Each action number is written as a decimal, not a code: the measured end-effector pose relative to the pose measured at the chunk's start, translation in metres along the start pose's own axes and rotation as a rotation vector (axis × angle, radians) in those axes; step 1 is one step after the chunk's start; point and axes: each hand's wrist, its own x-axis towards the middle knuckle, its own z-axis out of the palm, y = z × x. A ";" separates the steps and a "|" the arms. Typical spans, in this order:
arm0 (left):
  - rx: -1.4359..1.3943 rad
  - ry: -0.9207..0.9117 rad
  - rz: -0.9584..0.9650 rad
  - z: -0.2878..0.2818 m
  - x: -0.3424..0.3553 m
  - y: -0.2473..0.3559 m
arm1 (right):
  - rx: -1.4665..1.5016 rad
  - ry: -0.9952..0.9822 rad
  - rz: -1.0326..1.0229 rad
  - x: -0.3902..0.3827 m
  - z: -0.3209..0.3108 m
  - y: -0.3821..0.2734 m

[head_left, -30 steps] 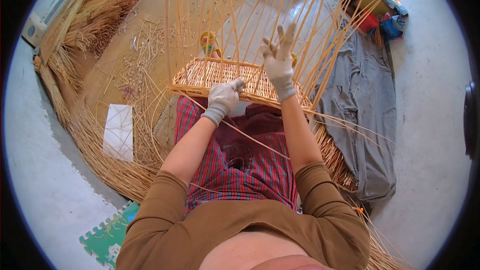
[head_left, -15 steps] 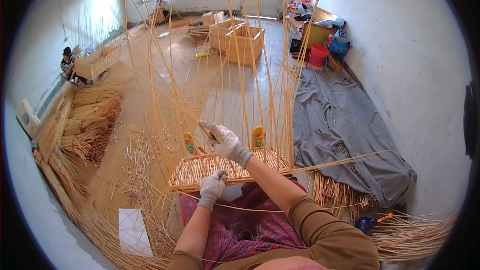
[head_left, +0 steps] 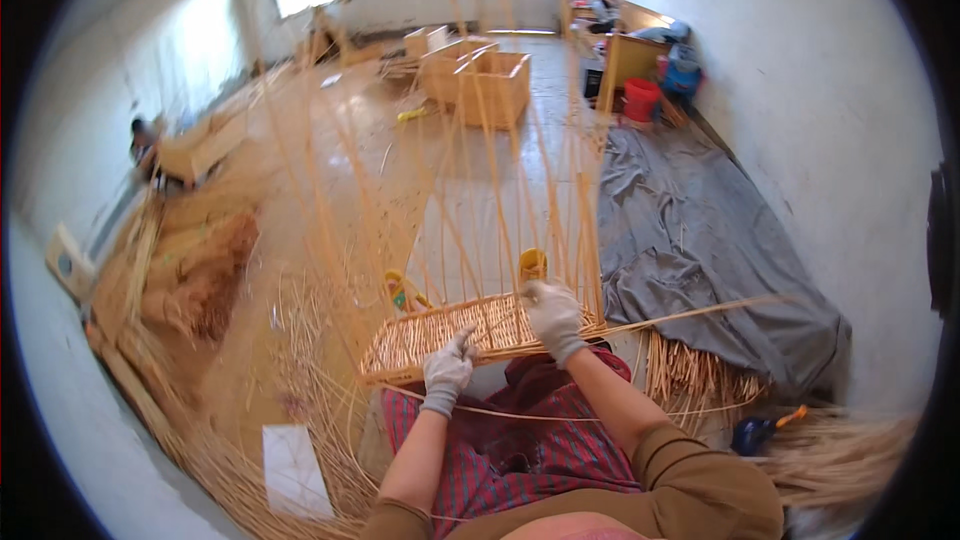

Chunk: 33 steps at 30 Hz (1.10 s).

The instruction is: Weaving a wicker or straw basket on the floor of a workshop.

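A woven wicker basket base [head_left: 455, 332] rests across my lap, long side toward me, with tall wicker rods [head_left: 497, 185] rising from its edges. My left hand [head_left: 447, 370], in a pale work glove, is closed on the near edge, left of the middle. Farther right, my gloved right hand [head_left: 553, 320] is over the base with its fingers curled round a wicker rod; the fingertips are partly hidden and blurred. Long loose rods [head_left: 690, 315] stretch from the near edge out to the right. A red and blue checked cloth [head_left: 500, 440] covers my lap.
Grey cloth [head_left: 690, 240] covers a rod bundle [head_left: 690, 370] on the right. Wicker heaps [head_left: 195, 275] lie at left, near a seated person [head_left: 145, 148]. Wooden boxes [head_left: 495, 90] stand ahead; a red bucket [head_left: 640, 100] is by the right wall. A white board [head_left: 296, 470] lies lower left.
My right hand has let go of the rods it held at the middle and moved right and down to the base. My left hand stays at the near edge. The whole view has shifted slightly.
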 end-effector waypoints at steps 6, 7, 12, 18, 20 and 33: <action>-0.209 0.173 0.275 0.007 -0.018 -0.011 | 0.221 0.006 -0.267 -0.003 0.049 0.014; -0.255 0.134 0.237 0.005 -0.020 -0.009 | 0.181 0.016 -0.283 0.009 0.059 0.002; 0.185 0.280 0.368 0.003 -0.035 0.011 | 0.158 -0.292 -0.182 0.038 0.077 -0.037; 0.429 0.285 0.326 0.041 -0.027 0.037 | 0.213 -0.364 -0.173 0.041 0.061 -0.030; 0.522 0.309 0.348 0.052 -0.021 0.034 | 0.299 -0.367 -0.203 0.046 0.065 -0.028; 0.372 0.177 0.449 0.037 -0.020 0.023 | 0.273 -0.249 0.086 0.062 0.129 -0.016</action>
